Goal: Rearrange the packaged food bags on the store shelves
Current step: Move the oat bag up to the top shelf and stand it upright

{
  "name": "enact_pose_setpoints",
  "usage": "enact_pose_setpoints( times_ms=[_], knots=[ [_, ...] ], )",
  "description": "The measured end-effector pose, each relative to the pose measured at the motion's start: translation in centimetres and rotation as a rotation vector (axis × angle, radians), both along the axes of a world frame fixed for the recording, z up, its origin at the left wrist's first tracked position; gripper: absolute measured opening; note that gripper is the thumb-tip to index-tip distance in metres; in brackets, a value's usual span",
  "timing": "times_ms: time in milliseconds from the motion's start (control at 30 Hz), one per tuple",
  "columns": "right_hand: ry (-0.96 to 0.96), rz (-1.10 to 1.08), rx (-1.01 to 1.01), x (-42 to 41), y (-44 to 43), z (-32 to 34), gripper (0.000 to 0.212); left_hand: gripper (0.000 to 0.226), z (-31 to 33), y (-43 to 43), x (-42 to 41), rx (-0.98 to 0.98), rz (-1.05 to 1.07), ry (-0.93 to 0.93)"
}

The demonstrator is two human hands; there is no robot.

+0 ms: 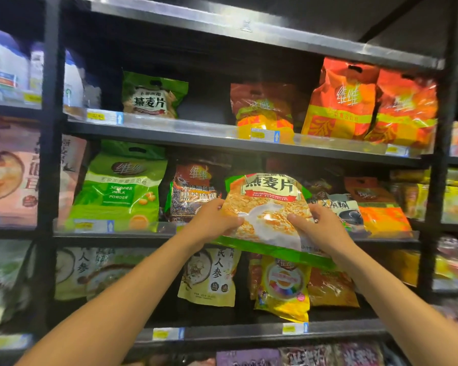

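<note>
I hold a green-edged oatmeal bag (pixel 267 204) with a picture of oat flakes, in front of the middle shelf (pixel 111 235). My left hand (pixel 214 223) grips its lower left side and my right hand (pixel 320 228) grips its lower right side. The bag tilts slightly, top leaning toward the shelf. A matching green oatmeal bag (pixel 151 95) stands alone on the upper shelf (pixel 169 133), left of an empty gap. Behind the held bag are a dark sesame-paste bag (pixel 193 191) and another sesame bag (pixel 347 207), partly hidden.
A green soybean milk powder bag (pixel 119 188) stands at the middle shelf's left. Orange bags (pixel 341 101) fill the upper shelf's right. Yellow and cream bags (pixel 283 286) stand on the lower shelf. Black uprights (pixel 50 154) frame the bay; neighbouring bays hold tins and pink bags.
</note>
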State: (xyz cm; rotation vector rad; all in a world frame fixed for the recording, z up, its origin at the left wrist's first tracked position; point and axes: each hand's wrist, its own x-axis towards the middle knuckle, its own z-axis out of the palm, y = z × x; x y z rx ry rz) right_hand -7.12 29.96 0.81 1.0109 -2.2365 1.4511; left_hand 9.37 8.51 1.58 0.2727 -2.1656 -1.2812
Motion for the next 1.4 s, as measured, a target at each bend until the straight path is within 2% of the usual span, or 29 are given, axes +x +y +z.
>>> enact_pose_setpoints(
  times_ms=[133, 300, 500, 700, 1033, 1233, 1400],
  knots=[
    [0.035, 0.028, -0.021, 1.6, -0.4, -0.6, 0.045, 0.045, -1.2, -0.4, 2.5, -0.021, 0.010, 0.090],
    [0.098, 0.080, -0.089, 5.5, -2.3, -0.2, 0.040, 0.048, -1.8, -1.7, 6.1, -0.032, 0.057, 0.178],
    [0.162, 0.179, -0.168, 9.8, -5.7, 0.6, 0.049, 0.064, -1.5, -4.0, 11.5, -0.076, 0.162, 0.251],
    [0.222, 0.266, -0.229, 13.7, -9.5, 2.0, 0.050, 0.062, -0.7, -6.6, 16.6, -0.102, 0.227, 0.340],
    [0.279, 0.398, -0.295, 17.2, -15.3, 7.2, 0.047, 0.057, 4.0, -10.9, 21.4, -0.193, 0.319, 0.408],
    [0.299, 0.490, -0.288, 17.1, -19.5, 11.6, 0.046, 0.070, 8.1, -15.2, 21.3, -0.207, 0.379, 0.443],
    [0.282, 0.554, -0.228, 15.9, -23.3, 14.9, 0.058, 0.068, 11.6, -19.0, 20.5, -0.244, 0.421, 0.459]
  ],
)
